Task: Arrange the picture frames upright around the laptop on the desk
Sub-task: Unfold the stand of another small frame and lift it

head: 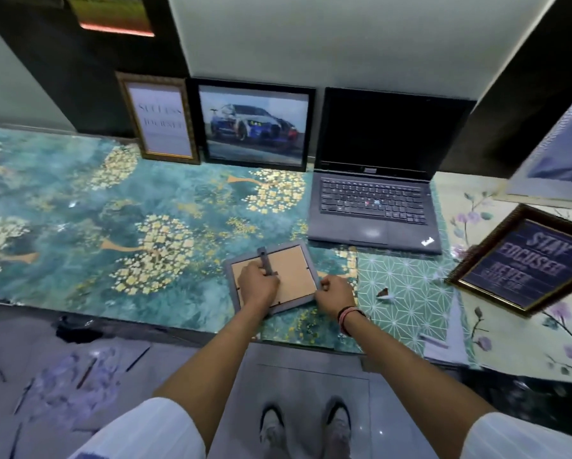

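Observation:
A small grey picture frame (pixel 296 260) lies face down near the desk's front edge, its brown backing and grey stand strut showing. My left hand (pixel 257 283) grips the strut on the backing. My right hand (pixel 336 293) holds the frame's right lower corner. An open dark laptop (pixel 375 180) sits behind it. Left of the laptop, a black-framed car picture (pixel 256 125) and a gold-framed text print (pixel 160 119) stand upright against the wall. A dark "Stay Focused" frame (pixel 526 260) lies flat at the right.
A large pale frame (pixel 556 154) leans at the far right. The desk (pixel 79 210) carries a teal floral cover, a green patterned sheet (pixel 407 293) and a floral sheet at the right. A small paper scrap (pixel 384 294) lies on the green sheet. My shoes show on the tiled floor below.

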`<act>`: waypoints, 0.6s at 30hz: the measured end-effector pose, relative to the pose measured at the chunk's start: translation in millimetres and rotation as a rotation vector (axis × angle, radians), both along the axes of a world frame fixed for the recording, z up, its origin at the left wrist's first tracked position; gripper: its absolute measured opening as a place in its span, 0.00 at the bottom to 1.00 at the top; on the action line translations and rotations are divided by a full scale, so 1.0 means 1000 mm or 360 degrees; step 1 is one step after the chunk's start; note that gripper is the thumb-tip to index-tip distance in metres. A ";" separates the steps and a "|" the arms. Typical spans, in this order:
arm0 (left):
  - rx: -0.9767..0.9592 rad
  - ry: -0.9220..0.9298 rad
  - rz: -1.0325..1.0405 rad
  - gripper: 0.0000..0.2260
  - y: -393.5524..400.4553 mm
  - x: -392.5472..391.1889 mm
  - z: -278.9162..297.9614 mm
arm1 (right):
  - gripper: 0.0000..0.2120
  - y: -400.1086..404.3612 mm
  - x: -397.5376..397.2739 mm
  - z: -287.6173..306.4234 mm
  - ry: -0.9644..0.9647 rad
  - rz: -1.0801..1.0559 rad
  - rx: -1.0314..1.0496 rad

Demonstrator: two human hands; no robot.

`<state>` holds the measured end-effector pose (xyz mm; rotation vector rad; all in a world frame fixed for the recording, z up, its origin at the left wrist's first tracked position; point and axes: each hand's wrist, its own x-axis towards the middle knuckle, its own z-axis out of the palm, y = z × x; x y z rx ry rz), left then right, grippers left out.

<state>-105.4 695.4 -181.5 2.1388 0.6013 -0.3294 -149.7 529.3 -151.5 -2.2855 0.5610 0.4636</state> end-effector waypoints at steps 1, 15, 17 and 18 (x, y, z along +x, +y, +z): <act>-0.0083 0.0023 0.0040 0.10 0.002 0.001 -0.001 | 0.05 0.000 0.001 0.000 0.0002 -0.0009 -0.0001; 0.0407 -0.0089 0.0101 0.21 0.043 -0.020 0.001 | 0.12 0.007 0.001 -0.018 -0.0002 -0.0077 -0.0005; 0.0263 0.0011 0.0128 0.24 0.039 -0.019 0.007 | 0.11 0.011 0.004 -0.024 0.0026 -0.0125 -0.0030; 0.0202 0.0058 0.0163 0.25 0.035 -0.015 0.011 | 0.09 0.014 0.006 -0.021 0.0036 -0.0168 -0.0002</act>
